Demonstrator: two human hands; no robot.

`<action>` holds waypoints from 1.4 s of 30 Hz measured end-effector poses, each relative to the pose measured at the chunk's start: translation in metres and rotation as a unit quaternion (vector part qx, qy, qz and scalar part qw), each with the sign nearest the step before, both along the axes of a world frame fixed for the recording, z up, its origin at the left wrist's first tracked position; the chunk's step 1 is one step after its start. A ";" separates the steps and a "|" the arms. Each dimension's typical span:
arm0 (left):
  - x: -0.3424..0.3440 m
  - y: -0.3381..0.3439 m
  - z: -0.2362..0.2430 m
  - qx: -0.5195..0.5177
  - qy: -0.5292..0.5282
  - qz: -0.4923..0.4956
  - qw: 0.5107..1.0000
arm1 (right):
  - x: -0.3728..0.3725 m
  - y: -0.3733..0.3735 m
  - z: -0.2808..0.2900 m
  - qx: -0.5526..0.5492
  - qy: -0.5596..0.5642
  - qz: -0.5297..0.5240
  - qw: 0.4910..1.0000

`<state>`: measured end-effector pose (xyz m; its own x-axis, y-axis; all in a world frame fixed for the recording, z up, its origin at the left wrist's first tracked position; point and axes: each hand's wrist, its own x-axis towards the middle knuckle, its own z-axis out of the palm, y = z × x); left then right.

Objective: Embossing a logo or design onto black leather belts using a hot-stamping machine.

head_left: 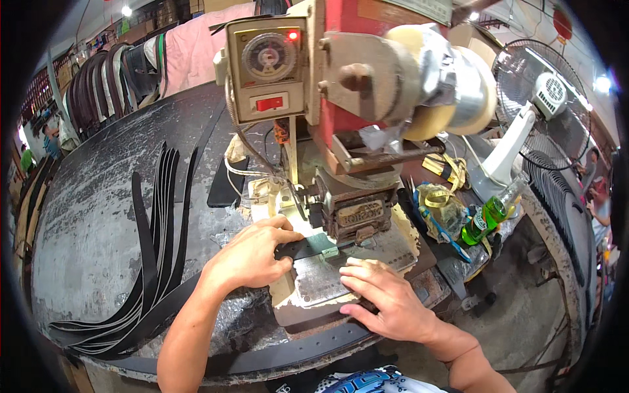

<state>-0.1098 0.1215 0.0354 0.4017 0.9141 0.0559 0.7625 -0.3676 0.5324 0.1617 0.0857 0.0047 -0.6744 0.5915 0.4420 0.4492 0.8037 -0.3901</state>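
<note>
black belt strap (303, 249), red machine (354, 78) — green bottle (483, 221), white fan (524, 131)
</note>
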 end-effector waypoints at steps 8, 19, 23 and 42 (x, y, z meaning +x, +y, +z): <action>-0.002 0.003 0.003 -0.039 0.011 -0.036 0.999 | -0.015 0.007 0.001 0.040 -0.093 0.011 0.995; -0.008 0.006 0.004 -0.054 0.025 -0.060 0.996 | -0.015 0.010 -0.002 0.056 -0.117 0.034 0.991; -0.013 0.008 0.001 -0.053 0.016 -0.080 0.995 | -0.016 0.009 0.000 0.048 -0.125 0.023 0.991; -0.025 0.015 -0.024 0.035 -0.143 -0.140 0.979 | -0.014 0.004 0.001 0.040 -0.170 -0.010 0.985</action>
<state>-0.1343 0.1368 0.0119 0.5946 0.7605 0.2611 0.4497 -0.5837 0.6761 0.1473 0.0896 0.0052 -0.7799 0.5783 0.2395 0.5587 0.8156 -0.1503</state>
